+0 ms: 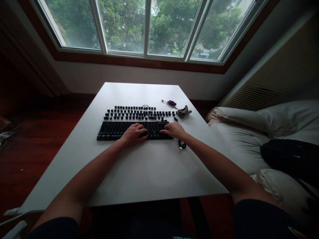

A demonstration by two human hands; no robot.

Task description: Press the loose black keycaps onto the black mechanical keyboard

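Keyboard (114,130) lies flat on the surface (139,169) below loose keycaps (140,117), left hand (134,133) grip spread over keys, right hand (175,130) grip curled at right end, can't tell if pinching; probably best: brace board, keep force straight.

White table (154,169), black keyboard (114,128), keycap rows (140,113), purple item (171,103), grey bundle (183,112), cable (182,145)
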